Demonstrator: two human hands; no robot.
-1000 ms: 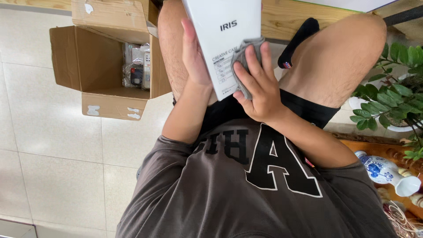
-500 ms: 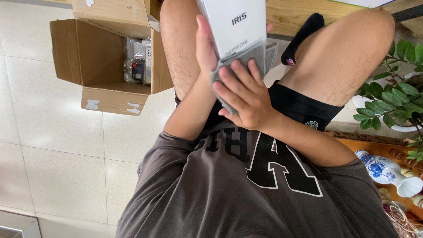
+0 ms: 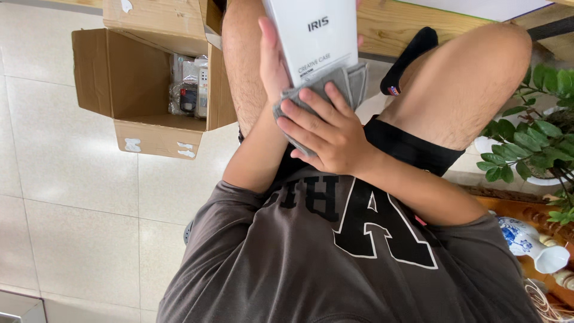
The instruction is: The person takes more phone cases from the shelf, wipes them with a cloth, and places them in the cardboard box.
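A tall white box (image 3: 317,39) stands upright over my lap, between my bare knees. My left hand (image 3: 270,66) grips its left edge from behind, fingers pointing up. My right hand (image 3: 326,128) presses a folded grey cloth (image 3: 344,87) against the box's lower end. The cloth covers the bottom corner of the box. Both forearms cross in front of my dark grey shirt with large black letters.
An open cardboard box (image 3: 149,90) with wrapped items inside sits on the tiled floor at the left. A wooden board (image 3: 394,27) lies beyond my knees. A potted green plant (image 3: 538,131) and a blue-and-white ceramic vase (image 3: 529,239) are at the right.
My right hand has slid the grey cloth down the front of the white box to its lower end. The left hand has kept its grip on the box.
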